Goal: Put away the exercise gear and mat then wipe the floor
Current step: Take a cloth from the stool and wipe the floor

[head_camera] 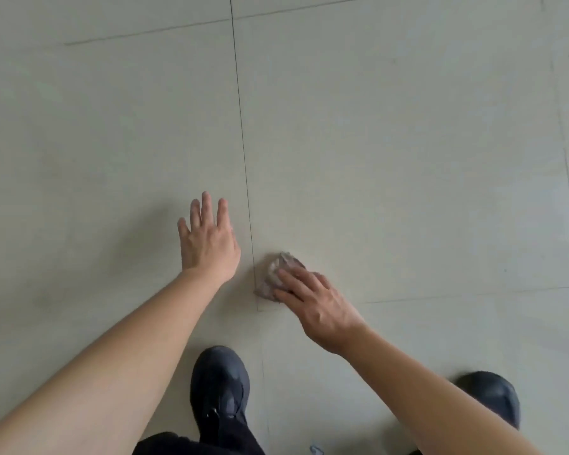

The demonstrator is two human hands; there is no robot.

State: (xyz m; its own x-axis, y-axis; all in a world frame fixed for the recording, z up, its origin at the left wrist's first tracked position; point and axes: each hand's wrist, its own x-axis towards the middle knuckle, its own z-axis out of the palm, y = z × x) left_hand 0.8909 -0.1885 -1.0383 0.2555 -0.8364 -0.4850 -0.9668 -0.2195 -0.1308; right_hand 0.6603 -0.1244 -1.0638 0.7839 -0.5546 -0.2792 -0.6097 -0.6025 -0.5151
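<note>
The right hand point(319, 307) hides part of the crumpled cloth point(277, 273).

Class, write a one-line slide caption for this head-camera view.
Right hand presses a crumpled grey cloth onto the tiled floor; left hand spread open beside it.

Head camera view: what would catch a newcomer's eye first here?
The right hand presses a crumpled grey cloth onto the pale tiled floor, just right of a dark grout line. The left hand is spread open to its left. Two black shoes show at the bottom edge.
</note>
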